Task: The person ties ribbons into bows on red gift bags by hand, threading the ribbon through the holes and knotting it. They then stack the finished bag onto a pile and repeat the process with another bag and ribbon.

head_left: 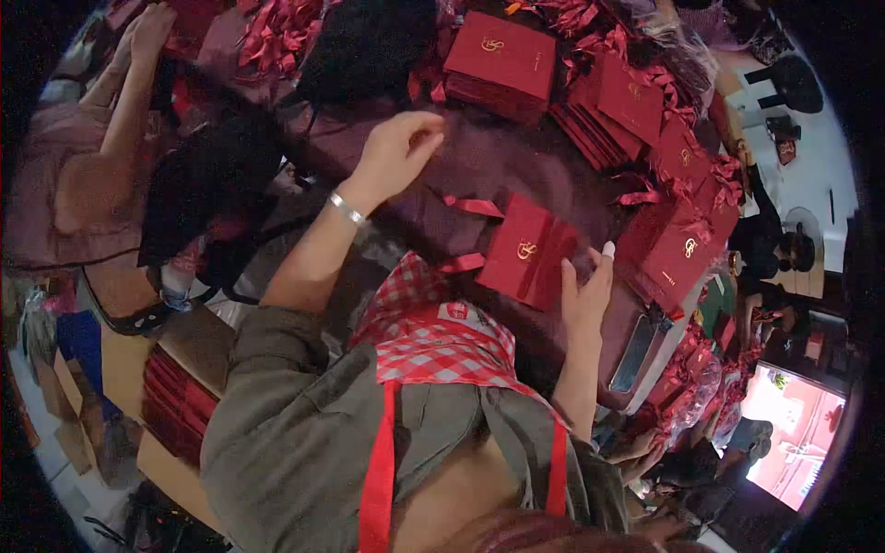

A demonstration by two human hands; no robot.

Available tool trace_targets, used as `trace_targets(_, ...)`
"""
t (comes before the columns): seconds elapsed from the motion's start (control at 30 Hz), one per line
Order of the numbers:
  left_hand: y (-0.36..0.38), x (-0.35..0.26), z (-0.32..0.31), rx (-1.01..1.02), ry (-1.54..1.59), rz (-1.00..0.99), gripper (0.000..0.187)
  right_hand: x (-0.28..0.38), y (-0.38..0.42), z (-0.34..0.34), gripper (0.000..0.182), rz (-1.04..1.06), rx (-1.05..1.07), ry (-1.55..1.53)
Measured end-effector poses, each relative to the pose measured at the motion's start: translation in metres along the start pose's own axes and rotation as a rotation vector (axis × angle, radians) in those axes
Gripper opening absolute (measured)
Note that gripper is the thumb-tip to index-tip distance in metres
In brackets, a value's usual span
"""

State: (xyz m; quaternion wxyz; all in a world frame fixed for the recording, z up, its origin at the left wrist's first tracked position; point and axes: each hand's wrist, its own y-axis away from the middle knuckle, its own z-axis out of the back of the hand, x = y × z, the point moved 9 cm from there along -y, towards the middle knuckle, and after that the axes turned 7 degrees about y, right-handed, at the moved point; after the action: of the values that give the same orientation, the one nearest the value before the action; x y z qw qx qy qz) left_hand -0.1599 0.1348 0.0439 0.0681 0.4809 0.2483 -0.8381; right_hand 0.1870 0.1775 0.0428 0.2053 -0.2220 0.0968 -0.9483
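Observation:
A dark red folder-like box (521, 249) with a gold emblem lies on the cloth in front of my checked apron. Red ribbons (475, 205) stick out from its left side. My right hand (588, 290) is at the box's right edge, thumb by the edge and index finger held apart from it. Up and to the left, my left hand (401, 152) hovers over the cloth, wearing a silver bracelet. Its fingers are loosely curved, with a gap to the thumb and nothing visible between them.
Stacks of similar red boxes (502, 60) stand along the far side, with more fanned out (608, 111) and others at right (678, 253). A phone (634, 355) lies at the table's right edge. Another person's arm (129, 101) shows upper left. Cardboard boxes (124, 318) sit lower left.

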Motion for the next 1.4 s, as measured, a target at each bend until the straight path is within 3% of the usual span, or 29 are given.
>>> trace_targets(0.1, -0.043, 0.001, 0.016, -0.174, -0.033, -0.037, 0.027, -0.004, 0.014, -0.013, 0.067, -0.033, 0.091, 0.104)
trace_targets(0.23, -0.086, 0.026, 0.027, -0.385, -0.063, -0.002, 0.03, -0.002, 0.026, -0.018, 0.054, 0.021, -0.003, 0.07)
trace_targets(0.27, -0.089, 0.028, 0.029, -0.391, -0.203, -0.002, 0.028, -0.005, 0.028, -0.02, 0.054, 0.007, -0.007, 0.072)
trace_targets(0.43, -0.084, 0.03, 0.009, -0.237, -0.448, -0.013, 0.022, -0.003, 0.031, -0.012, 0.036, 0.107, -0.174, -0.021)
trace_targets(0.5, -0.084, 0.051, -0.012, 0.053, -0.615, 0.131, 0.021, -0.003, 0.031, -0.013, 0.036, 0.099, -0.164, 0.0)
trace_targets(0.57, -0.077, 0.052, -0.012, 0.073, -0.62, 0.119, 0.017, -0.004, 0.031, -0.014, 0.037, 0.1, -0.16, 0.016)
trace_targets(0.67, -0.058, 0.03, 0.011, -0.128, -0.397, 0.017, 0.014, -0.006, 0.031, -0.014, 0.036, 0.128, -0.188, 0.06)
trace_targets(0.77, -0.023, -0.008, 0.016, -0.238, -0.283, -0.243, 0.01, -0.003, 0.033, -0.016, 0.035, 0.138, -0.157, 0.061)
trace_targets(0.83, 0.0, -0.025, -0.004, -0.174, -0.214, -0.395, 0.011, 0.003, 0.031, -0.011, 0.033, 0.195, -0.199, 0.063)
trace_targets(0.97, 0.042, -0.063, -0.034, -0.094, -0.039, -0.443, 0.015, 0.031, 0.032, 0.018, 0.026, 0.239, -0.285, -0.055)
trace_targets(1.07, 0.067, -0.104, -0.06, 0.009, 0.065, -0.524, 0.017, 0.055, 0.025, 0.015, 0.024, 0.17, -0.018, -0.251)
trace_targets(1.17, 0.093, -0.132, -0.101, 0.242, 0.039, -0.609, 0.016, 0.068, 0.028, 0.018, 0.026, 0.172, -0.076, -0.385)
trace_targets(1.4, 0.107, -0.139, -0.125, 0.311, 0.031, -0.528, 0.018, 0.062, 0.033, 0.021, 0.012, 0.105, -0.204, -0.527)
